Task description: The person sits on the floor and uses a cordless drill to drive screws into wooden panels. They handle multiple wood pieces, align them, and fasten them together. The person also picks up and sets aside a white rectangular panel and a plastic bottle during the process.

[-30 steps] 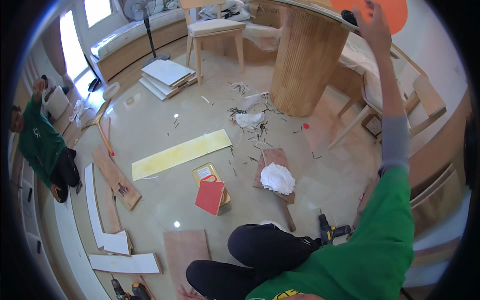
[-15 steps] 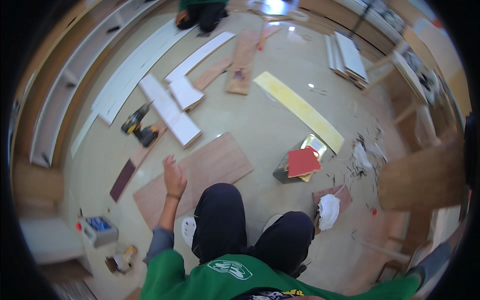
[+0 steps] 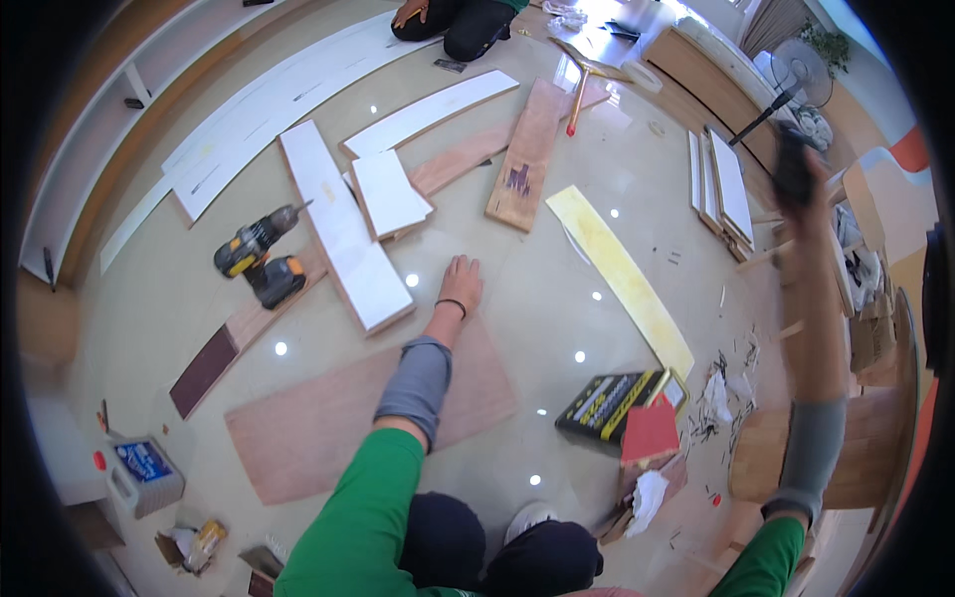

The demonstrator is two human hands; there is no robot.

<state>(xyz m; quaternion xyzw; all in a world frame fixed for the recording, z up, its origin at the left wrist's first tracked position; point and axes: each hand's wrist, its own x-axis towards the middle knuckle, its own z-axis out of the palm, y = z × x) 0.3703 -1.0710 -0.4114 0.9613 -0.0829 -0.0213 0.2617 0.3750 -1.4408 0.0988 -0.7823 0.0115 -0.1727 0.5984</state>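
My left hand (image 3: 461, 281), with a dark band at its wrist, reaches forward, palm down and fingers stretched out. It is just past the far edge of a brown wooden panel (image 3: 368, 413) on the floor; contact with the floor cannot be told. Raised at the far right, my right hand (image 3: 814, 194) is closed on a small black object (image 3: 793, 167), blurred by motion. To the left of my left hand are a white board (image 3: 348, 234) and a yellow-black cordless drill (image 3: 257, 256). A black-and-yellow can (image 3: 607, 406) with a red square piece (image 3: 652, 433) lies to the right.
A person (image 3: 463, 30) kneels at the far edge beside long white boards (image 3: 269, 99). A yellow strip (image 3: 622, 274) and a wooden plank (image 3: 527, 149) lie ahead. A grey jug (image 3: 144, 478) stands at left. Stacked panels (image 3: 731, 189), a fan (image 3: 796, 75) and scattered scraps (image 3: 711, 403) are at right.
My left hand has moved forward and right, past the panel. My right arm has swung up into view with the black object. The view has shifted, and the can now appears tipped over.
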